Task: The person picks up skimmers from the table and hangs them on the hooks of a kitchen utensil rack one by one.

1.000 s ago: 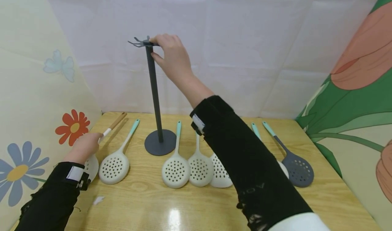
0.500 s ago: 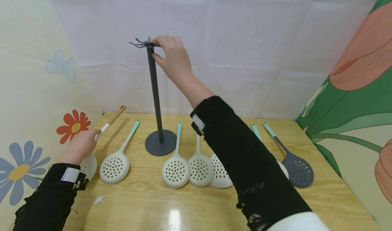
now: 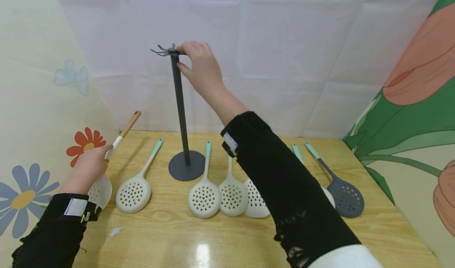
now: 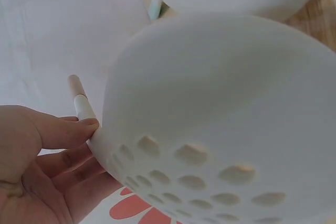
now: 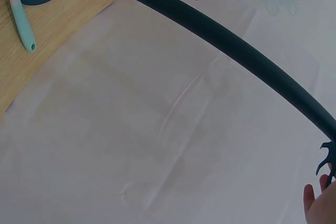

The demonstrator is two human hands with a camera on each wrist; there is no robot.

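Your head view is bright and evenly lit; light comes from overhead. A hard white glare patch sits on the table (image 3: pixel 202 254) at its near edge, between your sleeves. Shadows are soft and short: faint ones trail left of the wooden-handled skimmer (image 3: pixel 106 169) and the stand (image 3: pixel 181 114). Focus is sharp across the table; straight lines bow slightly toward the frame corners.

Your left wrist view is close-range and soft: the skimmer's pale bowl fills the frame, washed out, its holes blurred; the left hand (image 4: pixel 37 166) looks warm and a little dim.

Your right wrist view is cooler, flatter, slightly hazy; the stand's pole bends into a strong curve from lens distortion.
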